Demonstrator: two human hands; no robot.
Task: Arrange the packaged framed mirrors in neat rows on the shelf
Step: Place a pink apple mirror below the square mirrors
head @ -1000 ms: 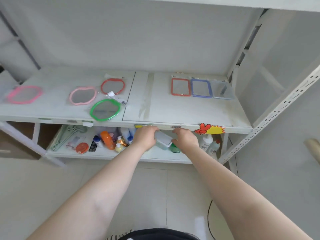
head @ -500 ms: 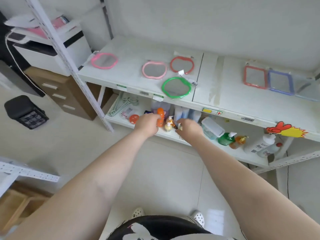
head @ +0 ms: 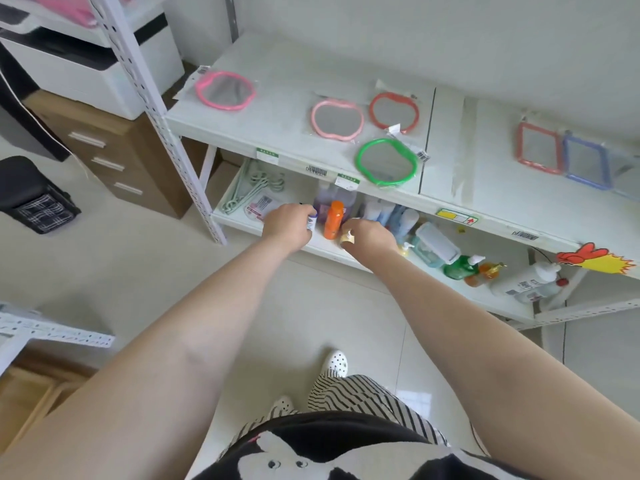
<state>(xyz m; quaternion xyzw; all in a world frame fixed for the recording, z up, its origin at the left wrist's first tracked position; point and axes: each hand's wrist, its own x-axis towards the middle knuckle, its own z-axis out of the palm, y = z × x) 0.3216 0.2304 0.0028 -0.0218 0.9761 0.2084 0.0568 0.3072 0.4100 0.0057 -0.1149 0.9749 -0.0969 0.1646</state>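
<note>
Pink, red and green round mirrors point(head: 337, 119) lie scattered on the shelf point(head: 277, 109), left of the neat rectangular mirrors point(head: 540, 148), so they likely still need lining up. Below that shelf, the left hand point(head: 289, 223) holds a small white bottle point(head: 311, 221) and the right hand point(head: 369, 235) pinches a yellow bottle point(head: 347, 237), seemingly tidying them.

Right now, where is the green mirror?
The green mirror lies at the upper shelf's front edge, just below the red mirror and right of the pink mirror.
</note>
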